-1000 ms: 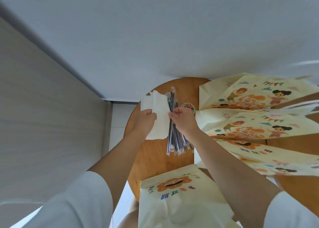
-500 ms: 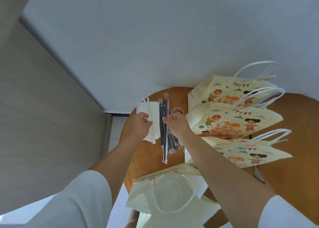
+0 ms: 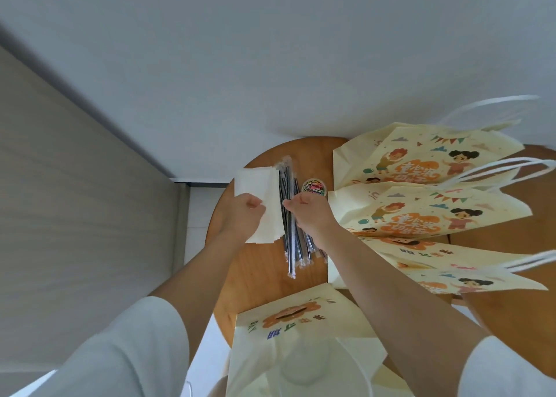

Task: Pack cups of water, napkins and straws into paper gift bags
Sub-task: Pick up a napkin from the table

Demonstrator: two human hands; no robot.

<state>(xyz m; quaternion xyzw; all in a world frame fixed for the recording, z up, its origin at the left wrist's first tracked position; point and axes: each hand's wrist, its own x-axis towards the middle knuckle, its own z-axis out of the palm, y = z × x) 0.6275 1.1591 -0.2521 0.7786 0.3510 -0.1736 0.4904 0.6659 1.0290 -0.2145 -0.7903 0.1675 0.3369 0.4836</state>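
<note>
— Where to look first?

— On the round wooden table (image 3: pixel 264 279), toward its far left edge. Flat across the right side, several printed gift bags (image 3: pixel 421 213), handles pointing right. Nearest the body, standing open, another bag (image 3: pixel 301 321), with what looks like a clear cup (image 3: pixel 304 366) inside.

— And for the coming move?

— Turns on the straws (image 3: pixel 291 246): bundled in clear wrappers, long axis running straight away from the body, lying between the two hands. Sits well ahead of the open bag, so would have to travel back toward the body and go in end first, by my reading. Closer to the right hand than the left.

— Napkins?

— Stacked white napkins (image 3: pixel 258 183) just left of the straws, touching them along one long edge, same lengthwise lie. Cannot tell whether lifted or resting on the wood.

— Hands, then?

— For the left hand (image 3: pixel 243 216): curled, thumb and fingers pinching the nearer part of the napkin stack. For the right hand (image 3: pixel 311 214): narrowed to a pinch, fingertips (image 3: pixel 287 206) on the straws about mid-length. Cannot tell whether gripping one straw or several.

— Anything smaller?

— Beyond the right hand, a small tub of coloured paper clips (image 3: pixel 313 185), just beside the straws, untouched.
</note>
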